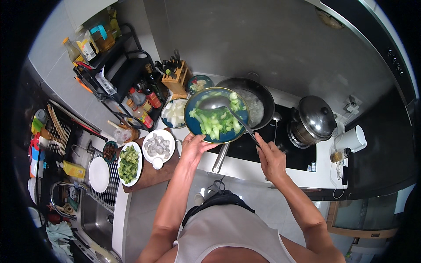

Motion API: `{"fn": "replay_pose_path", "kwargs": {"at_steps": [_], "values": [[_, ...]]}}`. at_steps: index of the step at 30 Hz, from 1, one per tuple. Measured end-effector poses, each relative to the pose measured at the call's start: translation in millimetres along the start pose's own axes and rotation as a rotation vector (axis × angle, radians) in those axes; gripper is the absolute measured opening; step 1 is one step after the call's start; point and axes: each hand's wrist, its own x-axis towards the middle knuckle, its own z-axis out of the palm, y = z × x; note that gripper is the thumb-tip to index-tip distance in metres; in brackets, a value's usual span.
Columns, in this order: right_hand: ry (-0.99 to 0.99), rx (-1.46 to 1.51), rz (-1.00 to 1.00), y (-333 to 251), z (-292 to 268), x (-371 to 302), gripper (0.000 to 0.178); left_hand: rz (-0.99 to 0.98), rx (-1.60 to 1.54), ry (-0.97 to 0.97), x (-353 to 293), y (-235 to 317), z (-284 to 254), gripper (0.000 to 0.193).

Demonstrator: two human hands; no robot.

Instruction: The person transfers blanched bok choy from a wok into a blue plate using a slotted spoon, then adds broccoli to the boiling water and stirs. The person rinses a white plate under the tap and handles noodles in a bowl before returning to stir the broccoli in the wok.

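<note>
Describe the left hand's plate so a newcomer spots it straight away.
Find the black wok on the cooktop. Overlapping its left side in view is a gold-rimmed blue plate in the left hand. Unlike the plate of white pieces on its left, this one carries chopped greens beneath a ladle.

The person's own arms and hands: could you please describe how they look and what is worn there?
The left hand and right hand are ungloved. Both arms are bare; the light grey top is sleeveless.

Greens (pixel 215 123) on plate (pixel 191 123) — wok (pixel 268 105) behind
</note>
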Motion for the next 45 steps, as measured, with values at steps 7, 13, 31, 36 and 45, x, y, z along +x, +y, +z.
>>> {"fn": "replay_pose_path", "kwargs": {"at_steps": [7, 13, 31, 36, 45], "values": [[0.04, 0.022, 0.037, 18.8, 2.4, 14.9, 0.058, 0.008, 0.035, 0.013, 0.4, 5.8, 0.4, 0.028], [0.049, 0.159, 0.2, 18.5, 35.9, -7.3, 0.056, 0.004, 0.062, 0.035, 2.0, 7.8, 4.9, 0.029], [-0.051, 0.229, 0.367, -34.5, 68.8, -26.6, 0.057, -0.055, 0.188, 0.118, 28.3, 11.9, 34.7, 0.024], [-0.045, 0.228, 0.38, -35.2, 65.4, -23.1, 0.057, -0.073, 0.251, 0.118, 39.9, 11.6, 37.7, 0.024], [-0.016, 0.259, 0.43, -38.4, 66.0, -19.2, 0.056, -0.106, 0.385, 0.154, 49.3, 19.3, 56.2, 0.025]]}}
